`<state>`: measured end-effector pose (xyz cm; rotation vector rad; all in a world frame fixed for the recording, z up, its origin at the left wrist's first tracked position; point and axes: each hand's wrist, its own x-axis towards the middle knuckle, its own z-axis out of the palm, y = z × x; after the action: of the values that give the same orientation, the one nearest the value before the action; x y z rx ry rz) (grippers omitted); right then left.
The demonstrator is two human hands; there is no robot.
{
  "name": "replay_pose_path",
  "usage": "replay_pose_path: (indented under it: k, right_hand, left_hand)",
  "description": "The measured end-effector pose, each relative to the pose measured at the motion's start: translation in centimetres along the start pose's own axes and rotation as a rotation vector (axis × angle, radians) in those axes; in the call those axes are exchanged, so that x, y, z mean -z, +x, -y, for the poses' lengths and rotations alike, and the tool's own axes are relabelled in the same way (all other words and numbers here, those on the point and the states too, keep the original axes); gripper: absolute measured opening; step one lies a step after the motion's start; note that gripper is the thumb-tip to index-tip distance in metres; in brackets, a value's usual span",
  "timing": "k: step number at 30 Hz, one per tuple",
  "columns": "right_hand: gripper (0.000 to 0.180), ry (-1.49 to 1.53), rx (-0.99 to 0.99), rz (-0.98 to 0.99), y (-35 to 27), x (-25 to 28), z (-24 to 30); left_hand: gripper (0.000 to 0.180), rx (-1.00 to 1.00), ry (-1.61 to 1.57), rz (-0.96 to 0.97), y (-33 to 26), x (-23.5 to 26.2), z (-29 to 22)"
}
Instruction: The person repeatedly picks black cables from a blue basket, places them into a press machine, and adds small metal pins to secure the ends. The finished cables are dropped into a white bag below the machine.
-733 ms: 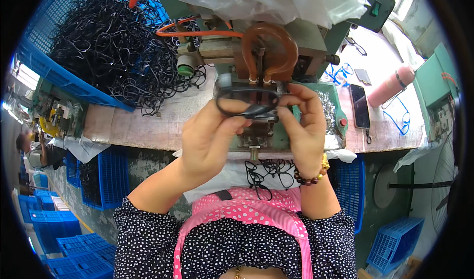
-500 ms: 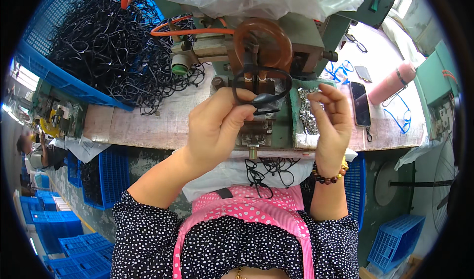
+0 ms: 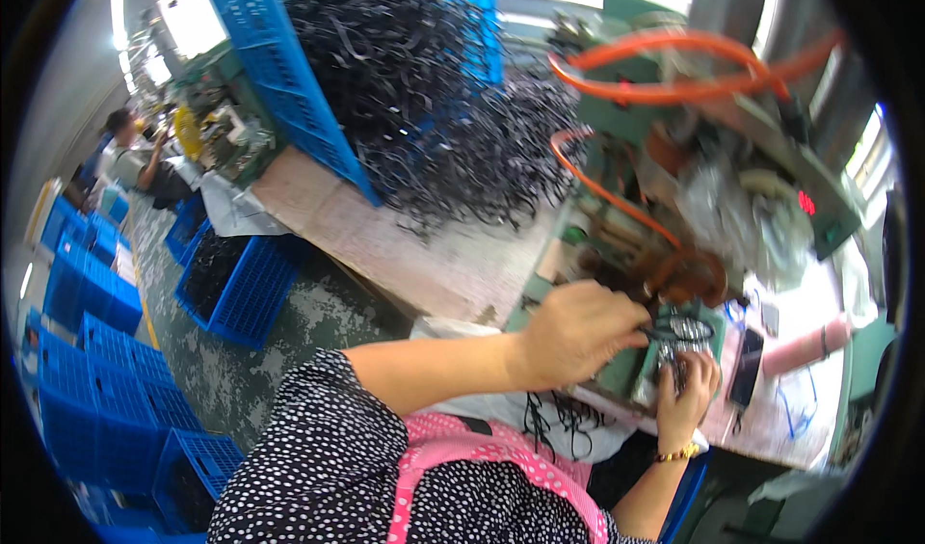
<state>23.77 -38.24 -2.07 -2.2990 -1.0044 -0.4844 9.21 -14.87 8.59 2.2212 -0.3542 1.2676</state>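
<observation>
My left hand [image 3: 583, 337] is closed on a black looped strap [image 3: 674, 332], pinching it near the machine. The loop sticks out to the right, over a tray of small shiny metal pieces [image 3: 669, 355]. At that tray is my right hand [image 3: 686, 395], with thumb and fingers apart and fingertips down at the metal pieces. Whether a piece is between them is too small to see. Behind my hands stands a green bench machine with a brown coiled hose [image 3: 689, 276].
A blue crate [image 3: 318, 110] spills a heap of black straps [image 3: 462, 149] onto the table [image 3: 414, 255]. More straps [image 3: 568, 419] lie across my lap. On the right are a phone [image 3: 746, 366] and a pink bottle [image 3: 807, 345]. Orange air hoses [image 3: 665, 91] arch above the machine. Another person [image 3: 135, 159] sits far left.
The view has swung left. My right hand has gone from raised beside the strap down to the metal pieces. My left hand still holds the strap, now nearer the tray.
</observation>
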Motion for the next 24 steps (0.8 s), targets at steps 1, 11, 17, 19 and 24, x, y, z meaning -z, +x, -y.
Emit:
replay_pose_path:
  k: [1, 11, 17, 19, 24]
  right_hand:
    - [0.023, 0.042, -0.032, 0.016, 0.1, -0.4, 0.6]
    - [0.012, 0.23, -0.157, -0.196, 0.4, -2.2, 0.6]
    - [0.009, 0.402, -0.306, -0.27, -0.1, -3.0, 1.0]
    - [0.011, 0.417, -0.311, -0.296, 0.3, -2.6, 1.7]
    - [0.026, 0.262, -0.46, -0.208, 0.2, -0.8, 4.0]
  left_hand:
    - [0.032, -0.017, 0.006, -0.002, 0.0, 0.1, 0.1]
    - [0.016, -0.122, 0.184, -0.052, -1.3, 5.0, 2.5]
    - [0.019, 0.52, 0.506, -0.408, -1.0, 19.1, 16.7]
    - [0.031, 0.489, 0.808, -0.435, -0.4, 22.7, 21.0]
    - [0.037, 0.792, 0.968, -0.379, 0.9, 25.9, 26.5]
